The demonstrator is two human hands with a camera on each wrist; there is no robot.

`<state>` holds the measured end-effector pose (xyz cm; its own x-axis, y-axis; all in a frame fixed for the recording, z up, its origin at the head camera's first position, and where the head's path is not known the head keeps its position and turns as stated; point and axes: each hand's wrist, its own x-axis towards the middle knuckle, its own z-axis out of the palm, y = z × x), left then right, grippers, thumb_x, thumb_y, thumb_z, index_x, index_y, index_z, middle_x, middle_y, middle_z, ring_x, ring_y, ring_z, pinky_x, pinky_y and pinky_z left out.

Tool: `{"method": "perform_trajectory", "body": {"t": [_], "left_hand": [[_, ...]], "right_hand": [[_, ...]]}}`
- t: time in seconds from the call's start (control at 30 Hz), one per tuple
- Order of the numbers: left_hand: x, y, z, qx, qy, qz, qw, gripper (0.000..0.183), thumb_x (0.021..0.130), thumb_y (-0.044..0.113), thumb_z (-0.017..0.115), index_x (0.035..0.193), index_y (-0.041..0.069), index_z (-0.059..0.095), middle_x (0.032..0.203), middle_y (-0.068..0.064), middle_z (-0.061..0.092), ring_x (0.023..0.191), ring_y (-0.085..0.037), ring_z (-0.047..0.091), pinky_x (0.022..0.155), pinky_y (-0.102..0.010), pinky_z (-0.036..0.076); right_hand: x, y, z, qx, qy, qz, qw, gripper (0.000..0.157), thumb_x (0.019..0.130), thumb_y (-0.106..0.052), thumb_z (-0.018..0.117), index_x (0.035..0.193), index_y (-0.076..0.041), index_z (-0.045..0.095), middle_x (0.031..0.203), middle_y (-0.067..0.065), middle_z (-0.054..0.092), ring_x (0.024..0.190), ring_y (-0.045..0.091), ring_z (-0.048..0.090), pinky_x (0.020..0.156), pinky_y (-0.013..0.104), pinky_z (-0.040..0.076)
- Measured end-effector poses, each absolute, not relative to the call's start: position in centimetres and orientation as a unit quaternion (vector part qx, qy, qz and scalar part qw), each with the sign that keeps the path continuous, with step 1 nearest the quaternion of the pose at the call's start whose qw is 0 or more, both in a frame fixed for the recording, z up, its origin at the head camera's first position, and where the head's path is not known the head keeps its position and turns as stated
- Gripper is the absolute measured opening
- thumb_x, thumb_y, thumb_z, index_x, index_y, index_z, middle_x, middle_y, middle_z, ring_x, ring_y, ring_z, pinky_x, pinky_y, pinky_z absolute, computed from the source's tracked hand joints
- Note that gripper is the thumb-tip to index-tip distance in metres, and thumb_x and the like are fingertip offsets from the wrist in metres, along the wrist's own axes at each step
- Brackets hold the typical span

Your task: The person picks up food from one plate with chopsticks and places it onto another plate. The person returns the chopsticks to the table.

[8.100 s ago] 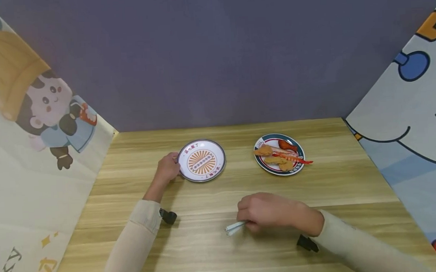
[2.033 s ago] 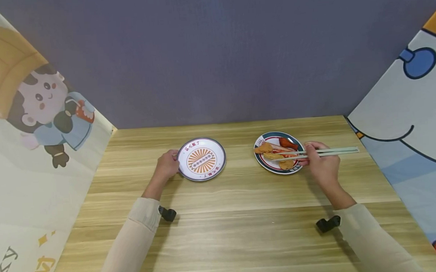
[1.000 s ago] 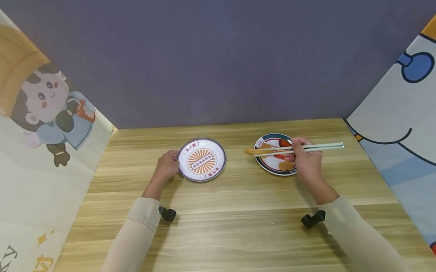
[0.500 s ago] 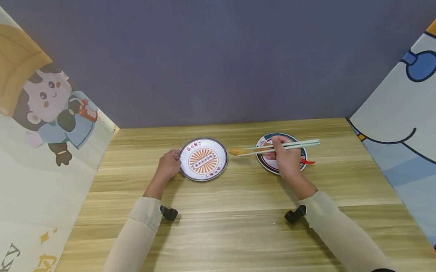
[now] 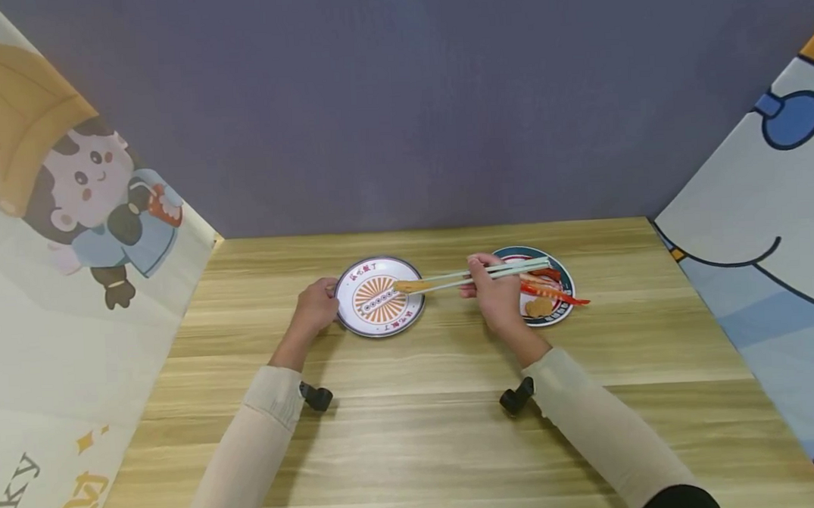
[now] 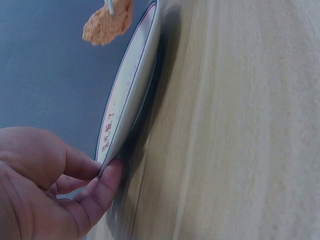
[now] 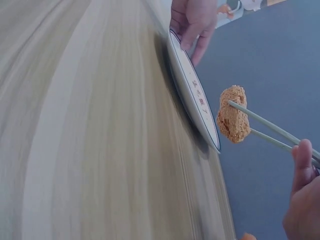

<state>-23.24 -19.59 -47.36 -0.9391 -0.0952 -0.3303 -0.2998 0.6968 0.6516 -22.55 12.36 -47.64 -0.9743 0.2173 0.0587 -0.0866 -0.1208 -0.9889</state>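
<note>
My left hand [image 5: 314,306] pinches the left rim of a white plate [image 5: 355,318] with an orange sunburst print; in the left wrist view, thumb and fingers [image 6: 102,192] grip its edge. Pale green chopsticks [image 5: 520,266] lie in my right hand [image 5: 499,295], pointing left. Between their tips is a breaded fried chicken piece [image 7: 233,114], held above the right part of the white plate and apart from it. To the right, partly behind my right hand, a dark-rimmed plate [image 5: 566,277] carries a nugget [image 5: 539,306], a long red-and-white strip [image 5: 552,291] and a reddish-brown piece.
Both plates are on a wood-grain table [image 5: 414,413], near its back edge. A plain dark wall [image 5: 401,110] rises behind, and cartoon-printed panels [image 5: 75,314] stand at the left and right sides. A small black device [image 5: 315,397] is strapped at each wrist.
My right hand took the chopsticks to the dark-rimmed plate, lifted the fried chicken piece and carried it left over the white plate. My left hand stays at the rim.
</note>
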Motion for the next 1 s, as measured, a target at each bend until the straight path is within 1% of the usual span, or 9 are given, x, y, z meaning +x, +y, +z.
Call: {"method": "perform_trajectory", "body": {"t": [0.07, 0.2, 0.3, 0.33, 0.57, 0.73, 0.8, 0.93, 1.0], "left_hand": [[-23.2, -19.6, -47.4, -0.105, 0.912, 0.372, 0.134, 0.053, 0.099, 0.005, 0.048, 0.152, 0.004, 0.043, 0.133, -0.023, 0.061, 0.109, -0.032, 0.065, 0.083, -0.032, 0.059], [-23.2, -19.7, -47.5, -0.102, 0.915, 0.369, 0.127, 0.053, 0.098, 0.005, 0.048, 0.151, 0.005, 0.045, 0.132, -0.023, 0.062, 0.108, -0.032, 0.066, 0.084, -0.033, 0.059], [-23.3, -19.7, -47.7, -0.103, 0.915, 0.37, 0.126, 0.053, 0.098, 0.005, 0.049, 0.151, 0.005, 0.045, 0.132, -0.023, 0.063, 0.108, -0.032, 0.066, 0.085, -0.034, 0.059], [-23.3, -19.7, -47.8, -0.102, 0.915, 0.37, 0.126, 0.053, 0.098, 0.005, 0.049, 0.151, 0.006, 0.046, 0.132, -0.023, 0.063, 0.108, -0.032, 0.066, 0.085, -0.034, 0.059], [-23.3, -19.7, -47.6, -0.1, 0.914, 0.373, 0.124, 0.053, 0.097, 0.004, 0.049, 0.15, 0.005, 0.046, 0.132, -0.024, 0.064, 0.107, -0.031, 0.067, 0.083, -0.032, 0.059], [-23.2, -19.6, -47.4, -0.104, 0.913, 0.375, 0.126, 0.053, 0.098, 0.004, 0.048, 0.151, 0.005, 0.045, 0.132, -0.025, 0.063, 0.107, -0.032, 0.067, 0.082, -0.031, 0.059], [-23.1, -19.6, -47.4, -0.108, 0.91, 0.378, 0.128, 0.053, 0.098, 0.004, 0.048, 0.151, 0.005, 0.045, 0.132, -0.024, 0.062, 0.104, -0.031, 0.068, 0.08, -0.03, 0.06], [-23.2, -19.6, -47.6, -0.114, 0.904, 0.39, 0.133, 0.054, 0.098, 0.003, 0.049, 0.152, 0.006, 0.044, 0.132, -0.024, 0.062, 0.097, -0.028, 0.07, 0.073, -0.026, 0.06], [-23.2, -19.6, -47.7, -0.113, 0.905, 0.389, 0.132, 0.054, 0.098, 0.004, 0.049, 0.152, 0.006, 0.044, 0.132, -0.024, 0.062, 0.098, -0.028, 0.069, 0.074, -0.026, 0.06]], "right_hand": [[-22.6, 11.8, -47.8, -0.045, -0.657, 0.745, 0.104, 0.02, 0.101, -0.015, 0.062, 0.107, 0.003, 0.068, 0.077, 0.007, 0.066, 0.054, 0.009, 0.07, 0.051, 0.027, 0.061], [-22.4, 10.9, -47.9, -0.031, -0.668, 0.736, 0.104, 0.023, 0.1, -0.015, 0.063, 0.109, 0.006, 0.068, 0.086, 0.024, 0.067, 0.054, 0.008, 0.069, 0.052, 0.028, 0.061], [-22.1, 10.3, -48.1, -0.024, -0.681, 0.725, 0.098, 0.025, 0.1, -0.015, 0.063, 0.112, 0.007, 0.068, 0.093, 0.033, 0.064, 0.056, 0.007, 0.07, 0.053, 0.028, 0.061], [-22.0, 10.2, -48.1, -0.023, -0.685, 0.722, 0.095, 0.025, 0.1, -0.015, 0.063, 0.113, 0.007, 0.068, 0.095, 0.034, 0.064, 0.056, 0.007, 0.07, 0.053, 0.027, 0.061], [-21.7, 9.9, -48.2, -0.031, -0.674, 0.734, 0.079, 0.027, 0.1, -0.016, 0.063, 0.117, 0.004, 0.069, 0.092, 0.024, 0.066, 0.058, 0.01, 0.071, 0.053, 0.031, 0.062], [-21.6, 10.2, -47.9, -0.032, -0.668, 0.738, 0.088, 0.026, 0.101, -0.018, 0.064, 0.116, 0.003, 0.069, 0.093, 0.028, 0.065, 0.059, 0.013, 0.072, 0.051, 0.034, 0.061], [-21.5, 10.4, -47.9, -0.031, -0.666, 0.74, 0.092, 0.028, 0.101, -0.018, 0.064, 0.115, 0.005, 0.068, 0.093, 0.028, 0.065, 0.059, 0.013, 0.073, 0.05, 0.034, 0.061], [-21.5, 10.9, -47.8, -0.035, -0.653, 0.75, 0.097, 0.028, 0.1, -0.017, 0.065, 0.11, 0.009, 0.065, 0.085, 0.017, 0.068, 0.058, 0.013, 0.073, 0.055, 0.034, 0.063], [-21.6, 11.1, -47.8, -0.034, -0.643, 0.759, 0.096, 0.024, 0.1, -0.015, 0.065, 0.103, 0.009, 0.063, 0.082, 0.012, 0.068, 0.058, 0.014, 0.073, 0.058, 0.035, 0.063]]}}
